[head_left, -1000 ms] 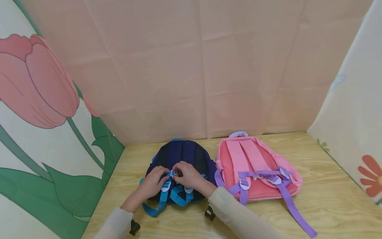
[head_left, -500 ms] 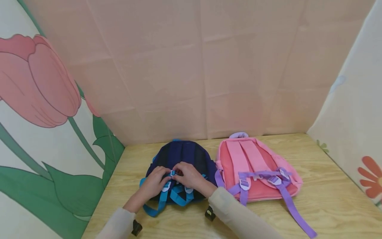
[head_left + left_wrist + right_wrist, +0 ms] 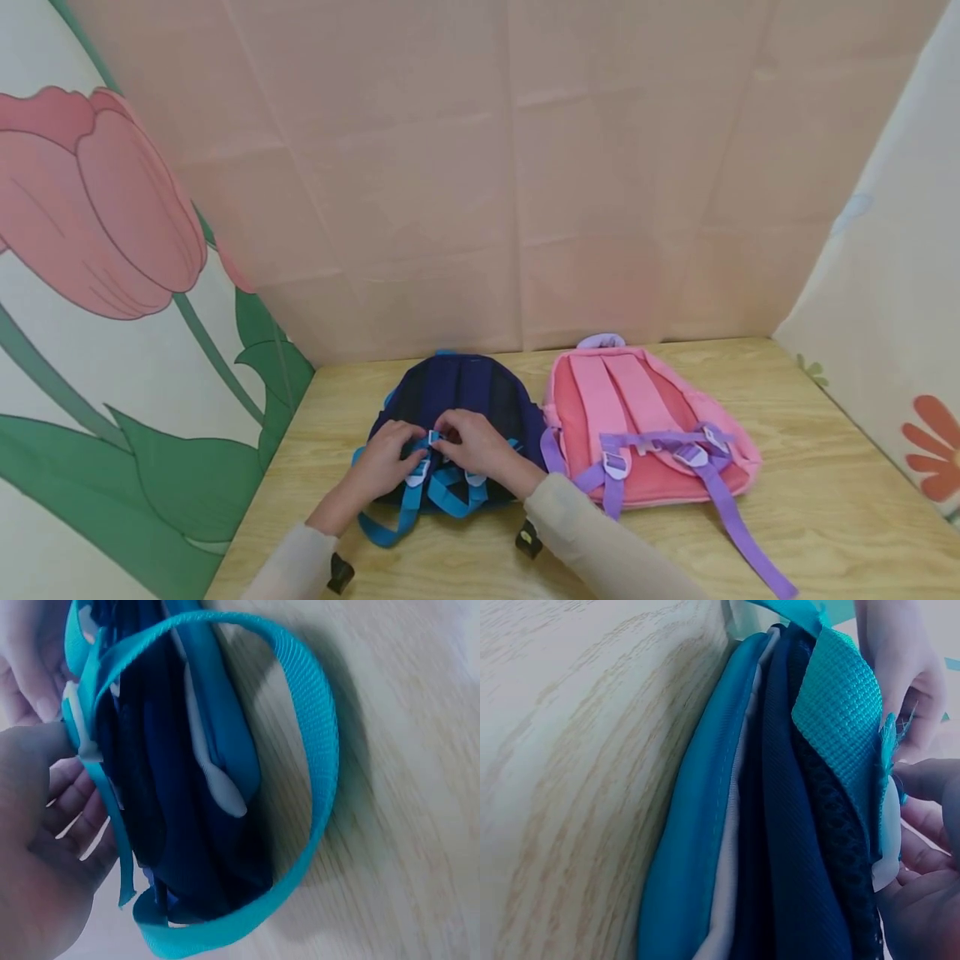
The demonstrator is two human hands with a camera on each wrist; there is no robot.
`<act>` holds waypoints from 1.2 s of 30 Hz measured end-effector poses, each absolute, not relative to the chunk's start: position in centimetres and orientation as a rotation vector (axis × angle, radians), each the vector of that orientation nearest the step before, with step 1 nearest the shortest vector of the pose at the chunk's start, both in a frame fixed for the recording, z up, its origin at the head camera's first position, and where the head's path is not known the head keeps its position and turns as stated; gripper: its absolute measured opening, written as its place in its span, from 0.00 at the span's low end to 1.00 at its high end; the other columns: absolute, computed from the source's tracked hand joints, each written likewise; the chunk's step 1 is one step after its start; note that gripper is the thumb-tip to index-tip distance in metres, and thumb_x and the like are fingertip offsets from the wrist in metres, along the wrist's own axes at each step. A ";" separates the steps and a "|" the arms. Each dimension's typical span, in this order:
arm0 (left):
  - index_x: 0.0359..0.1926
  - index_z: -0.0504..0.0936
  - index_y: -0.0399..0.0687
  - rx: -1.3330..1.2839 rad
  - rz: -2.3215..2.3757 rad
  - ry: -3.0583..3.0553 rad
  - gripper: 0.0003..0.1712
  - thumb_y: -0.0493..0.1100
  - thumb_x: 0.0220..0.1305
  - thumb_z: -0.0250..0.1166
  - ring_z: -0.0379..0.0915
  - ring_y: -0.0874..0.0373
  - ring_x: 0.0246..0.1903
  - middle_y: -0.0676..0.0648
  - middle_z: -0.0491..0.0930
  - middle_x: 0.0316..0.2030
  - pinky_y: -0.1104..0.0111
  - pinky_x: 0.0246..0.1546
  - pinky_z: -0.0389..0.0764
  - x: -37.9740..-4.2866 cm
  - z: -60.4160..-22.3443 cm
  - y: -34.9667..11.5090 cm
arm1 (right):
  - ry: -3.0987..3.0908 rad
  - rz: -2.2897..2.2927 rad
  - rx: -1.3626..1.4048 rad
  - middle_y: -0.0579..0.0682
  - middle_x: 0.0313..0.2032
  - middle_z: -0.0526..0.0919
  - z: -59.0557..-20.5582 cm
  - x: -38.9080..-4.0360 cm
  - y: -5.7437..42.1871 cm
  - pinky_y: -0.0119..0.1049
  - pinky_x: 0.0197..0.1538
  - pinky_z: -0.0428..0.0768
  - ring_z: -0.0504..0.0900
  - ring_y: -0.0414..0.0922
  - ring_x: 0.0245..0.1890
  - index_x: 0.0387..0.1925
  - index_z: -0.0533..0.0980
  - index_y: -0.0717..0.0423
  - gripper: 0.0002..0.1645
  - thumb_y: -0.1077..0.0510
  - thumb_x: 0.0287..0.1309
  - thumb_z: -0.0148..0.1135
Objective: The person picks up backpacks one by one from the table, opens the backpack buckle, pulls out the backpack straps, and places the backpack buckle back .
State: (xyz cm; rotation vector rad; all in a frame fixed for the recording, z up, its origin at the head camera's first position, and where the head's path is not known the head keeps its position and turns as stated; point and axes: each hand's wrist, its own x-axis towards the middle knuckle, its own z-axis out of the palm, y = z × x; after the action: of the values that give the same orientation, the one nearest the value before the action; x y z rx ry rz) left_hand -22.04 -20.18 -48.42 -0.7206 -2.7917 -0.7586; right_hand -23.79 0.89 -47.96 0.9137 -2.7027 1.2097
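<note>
So, strap-adjusting, I reckon: left hand (image 3: 386, 458) and right hand (image 3: 474, 443) both pinching the strap buckle (image 3: 432, 437) over the navy backpack (image 3: 467, 379)'s lower half; next probably wants a steady tug.

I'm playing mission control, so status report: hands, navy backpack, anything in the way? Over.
Left hand, right hand: pinching blue strap at white buckle. Navy backpack: lying straps-up on table. Pink backpack: close beside it, seems out of the way.
</note>
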 end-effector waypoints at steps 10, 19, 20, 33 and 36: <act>0.47 0.85 0.46 -0.739 -0.748 -2.787 0.08 0.40 0.67 0.68 0.73 0.58 0.45 0.51 0.83 0.43 0.62 0.46 0.80 -22.0 -48.7 -20.0 | -2.731 1.241 0.911 0.49 0.38 0.82 -47.9 -23.7 0.9 0.28 0.38 0.79 0.80 0.39 0.35 0.43 0.80 0.54 0.08 0.58 0.64 0.68; 0.48 0.85 0.46 -0.720 -0.734 -2.803 0.10 0.41 0.66 0.69 0.73 0.57 0.46 0.51 0.83 0.44 0.62 0.46 0.79 -22.0 -48.8 -19.5 | -2.717 1.236 0.908 0.47 0.37 0.81 -48.3 -23.7 1.1 0.28 0.38 0.79 0.79 0.37 0.34 0.42 0.80 0.53 0.07 0.57 0.65 0.68; 0.47 0.85 0.46 -0.714 -0.735 -2.805 0.10 0.41 0.66 0.70 0.73 0.57 0.45 0.50 0.83 0.43 0.62 0.46 0.79 -22.0 -48.8 -19.6 | -2.715 1.237 0.909 0.46 0.37 0.81 -48.4 -23.7 1.1 0.28 0.38 0.79 0.79 0.37 0.34 0.42 0.80 0.52 0.07 0.57 0.65 0.68; 0.47 0.86 0.46 -0.768 -0.730 -2.759 0.09 0.40 0.67 0.69 0.73 0.58 0.45 0.52 0.83 0.43 0.62 0.46 0.78 -21.9 -48.7 -19.8 | -2.724 1.240 0.951 0.47 0.37 0.80 -48.1 -23.9 1.0 0.29 0.39 0.78 0.78 0.40 0.35 0.43 0.79 0.52 0.08 0.56 0.65 0.68; 0.48 0.86 0.45 -0.787 -0.735 -2.740 0.10 0.40 0.67 0.69 0.72 0.58 0.45 0.52 0.83 0.43 0.63 0.46 0.78 -22.0 -48.7 -19.7 | -2.709 1.228 0.964 0.46 0.36 0.80 -48.0 -24.0 1.1 0.29 0.38 0.78 0.77 0.39 0.34 0.43 0.79 0.52 0.07 0.55 0.66 0.67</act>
State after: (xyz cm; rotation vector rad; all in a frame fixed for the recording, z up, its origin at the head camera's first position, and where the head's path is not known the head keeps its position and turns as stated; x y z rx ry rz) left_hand -22.05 -19.74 -48.71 -0.7868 -2.7403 -0.7349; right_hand -23.96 1.06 -48.02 0.9636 -2.7085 1.2275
